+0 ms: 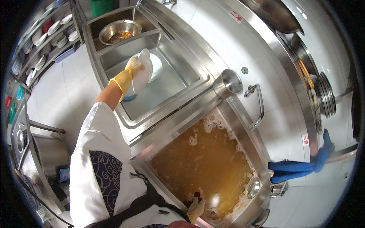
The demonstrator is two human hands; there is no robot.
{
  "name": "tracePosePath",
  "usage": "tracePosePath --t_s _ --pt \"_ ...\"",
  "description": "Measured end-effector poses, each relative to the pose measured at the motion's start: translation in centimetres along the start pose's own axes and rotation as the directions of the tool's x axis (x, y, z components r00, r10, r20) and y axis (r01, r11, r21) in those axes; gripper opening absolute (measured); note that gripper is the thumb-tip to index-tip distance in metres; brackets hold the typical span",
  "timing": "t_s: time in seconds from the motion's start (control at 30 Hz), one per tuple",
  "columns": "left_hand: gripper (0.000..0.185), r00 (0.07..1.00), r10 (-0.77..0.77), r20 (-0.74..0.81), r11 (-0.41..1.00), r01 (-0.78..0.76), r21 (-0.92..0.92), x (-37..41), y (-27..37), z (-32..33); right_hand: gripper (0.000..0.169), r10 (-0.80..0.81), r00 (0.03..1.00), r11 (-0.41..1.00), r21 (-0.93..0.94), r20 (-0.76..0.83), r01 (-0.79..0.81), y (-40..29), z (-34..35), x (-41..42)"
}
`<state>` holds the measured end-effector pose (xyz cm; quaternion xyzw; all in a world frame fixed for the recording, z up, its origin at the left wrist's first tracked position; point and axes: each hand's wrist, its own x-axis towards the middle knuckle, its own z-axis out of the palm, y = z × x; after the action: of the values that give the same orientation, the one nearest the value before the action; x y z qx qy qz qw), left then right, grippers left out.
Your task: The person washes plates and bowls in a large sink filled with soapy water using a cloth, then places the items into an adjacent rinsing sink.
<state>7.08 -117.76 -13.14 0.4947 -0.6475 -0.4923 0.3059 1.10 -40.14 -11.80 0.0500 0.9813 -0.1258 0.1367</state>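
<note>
My left hand [133, 65], in a yellow and cream glove, grips a white dish [142, 75] held tilted over the middle basin [174, 82] of a stainless-steel sink. Below and beyond it, a round white plate [156, 67] lies in that basin. A blue object [130, 98], too small to name, rests near the basin's left side. My right hand [196, 207], also gloved, is at the near edge of a sink of brown, foamy water [199, 159]. Its fingers hold a dark red piece [197, 195], perhaps a cloth or scouring pad. Beside it, a pale dish [211, 210] sits partly under water.
A steel bowl with food scraps [121, 32] stands in the far basin. A steel pot [228, 83] sits on the sink's rim, near a wall tap [258, 105]. Blue cloths [292, 169] hang at the right. Racks of dishes [45, 42] stand at the left.
</note>
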Motion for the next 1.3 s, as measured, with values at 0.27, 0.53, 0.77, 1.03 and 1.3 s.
tracePosePath --t_s 0.27,0.53,0.77,1.03,1.3 --pt "0.039 0.973 0.029 0.229 0.687 -0.185 0.703 -2.4 1.8 7.5 0.046 0.026 0.996 0.986 -0.159 -0.088 -0.04 4.2 2.4 1.5" --pt "0.034 0.935 -0.123 0.332 0.278 -0.289 0.916 -1.4 -1.3 10.3 0.043 0.134 0.991 0.988 0.079 0.012 -0.135 -0.6 0.1 -0.1" --pt "0.026 0.919 -0.191 0.345 0.171 -0.314 0.934 -1.0 -2.3 11.6 0.038 0.266 0.961 0.934 0.23 0.069 -0.275 1.2 1.4 0.7" --pt "0.039 0.917 -0.382 0.113 0.162 -0.054 0.985 2.3 -7.2 11.1 0.044 -0.194 0.977 0.944 0.287 0.084 0.163 4.4 1.3 1.2" --pt "0.034 0.971 -0.183 0.156 0.157 -0.128 0.979 -0.6 -4.5 7.8 0.036 0.036 0.999 0.996 0.085 -0.022 -0.034 1.5 0.5 -0.1"
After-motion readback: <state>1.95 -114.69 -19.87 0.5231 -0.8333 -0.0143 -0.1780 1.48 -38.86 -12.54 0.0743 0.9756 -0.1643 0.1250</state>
